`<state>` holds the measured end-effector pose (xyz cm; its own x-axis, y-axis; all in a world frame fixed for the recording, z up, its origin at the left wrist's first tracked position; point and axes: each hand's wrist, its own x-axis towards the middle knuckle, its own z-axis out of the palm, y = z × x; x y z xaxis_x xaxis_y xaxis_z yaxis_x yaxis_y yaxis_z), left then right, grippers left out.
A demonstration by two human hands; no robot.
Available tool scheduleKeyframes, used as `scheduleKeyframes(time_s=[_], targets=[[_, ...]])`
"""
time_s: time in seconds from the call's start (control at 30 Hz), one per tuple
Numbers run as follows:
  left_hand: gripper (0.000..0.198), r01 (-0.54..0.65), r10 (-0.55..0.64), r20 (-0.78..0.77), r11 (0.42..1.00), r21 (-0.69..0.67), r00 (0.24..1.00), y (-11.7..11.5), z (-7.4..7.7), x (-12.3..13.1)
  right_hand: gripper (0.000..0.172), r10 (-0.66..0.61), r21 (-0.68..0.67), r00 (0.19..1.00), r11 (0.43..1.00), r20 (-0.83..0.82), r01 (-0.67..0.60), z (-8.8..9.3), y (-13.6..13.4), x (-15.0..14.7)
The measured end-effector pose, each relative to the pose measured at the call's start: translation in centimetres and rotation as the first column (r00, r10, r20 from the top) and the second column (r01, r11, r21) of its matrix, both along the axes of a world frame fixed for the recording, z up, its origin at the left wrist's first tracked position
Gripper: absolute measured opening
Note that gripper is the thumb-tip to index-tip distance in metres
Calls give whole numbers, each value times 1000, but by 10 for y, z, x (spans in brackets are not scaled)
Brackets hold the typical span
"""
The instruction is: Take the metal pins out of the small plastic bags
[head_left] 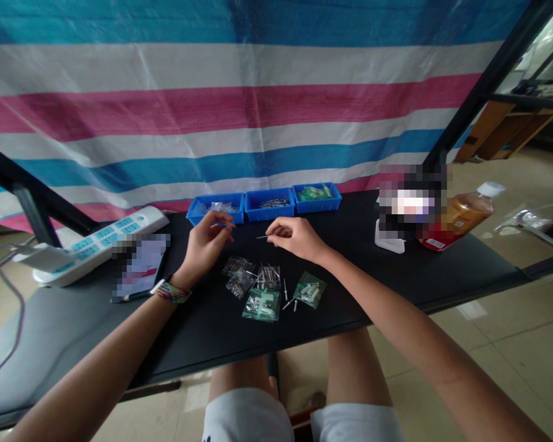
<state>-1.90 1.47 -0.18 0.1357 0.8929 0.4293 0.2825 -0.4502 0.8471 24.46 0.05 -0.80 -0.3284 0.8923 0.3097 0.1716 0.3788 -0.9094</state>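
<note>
My left hand [206, 241] hovers in front of the left blue bin [194, 215], its fingers loosely curled and apart, with nothing visible in them. In my right hand [299, 237], thumb and fingers pinch a thin metal rivet [261, 237] that points left, toward the other hand. Below the hands lie small clear bags of dark pieces [240, 283], a clear bag of rivets [270, 277] and green-tinted bags [261, 304] with pale pieces inside. Several loose rivets [285, 289] lie beside a second green bag [311, 290].
The middle blue bin [263, 213] contains metal rivets; the right bin [335, 199] has green bags. A power strip [105, 241] and a phone [144, 264] stand left. At right are an orange drink bottle [465, 216] and a white case [389, 240]. Striped sheeting [239, 110] hangs behind.
</note>
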Motion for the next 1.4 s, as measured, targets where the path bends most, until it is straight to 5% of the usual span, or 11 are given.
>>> scheduleKeyframes(time_s=[0.23, 0.8, 1.03, 1.4], targets=[[33, 235, -235, -196, 972, -27, 952, -19, 9, 12, 28, -23, -132, 975, 991, -221, -7, -1, -2, -9], [38, 258, -226, -286, 963, 80, 931, -23, 16, 14, 33, 20, -148, 956, 987, -291, -66, 0, -10, -18], [46, 253, -238, -264, 967, 27, 935, -22, 15, 14, 26, 9, -95, 955, 995, -298, -39, 1, -10, -17], [36, 224, -226, -161, 974, -31, 961, -24, 12, 15, 42, -42, -127, 968, 992, -248, 11, -3, -7, -16]])
